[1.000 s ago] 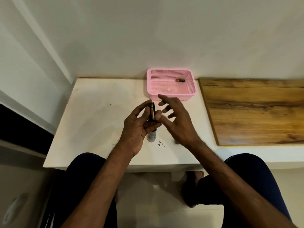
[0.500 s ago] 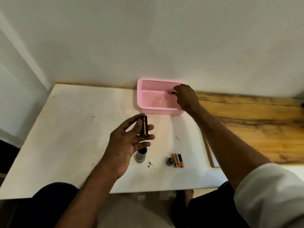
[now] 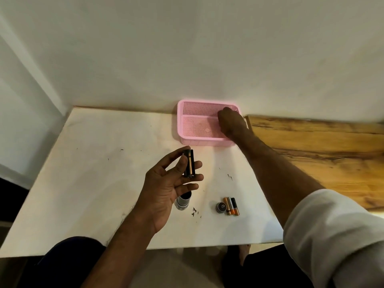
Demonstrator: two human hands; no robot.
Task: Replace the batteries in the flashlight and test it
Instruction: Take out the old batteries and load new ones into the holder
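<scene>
The left hand (image 3: 172, 183), in the middle of the frame, holds a black battery holder (image 3: 189, 163) upright. The thumb presses it from the left side and the curled fingers support it from behind and from the right. A gold-coloured battery shows in its open slot. Just below this hand, the silver flashlight body (image 3: 183, 202) stands on the white counter (image 3: 93, 173), partly hidden by the palm. To the lower right of it lie a round black end cap (image 3: 221, 207) and, touching it, three used batteries (image 3: 231, 205) side by side. The right hand (image 3: 231, 121) reaches into the right end of the pink basket (image 3: 199, 108) at the upper centre. Its fingers are turned away, so I cannot tell whether they pinch anything. A wooden board (image 3: 311, 152) lies at the right.
</scene>
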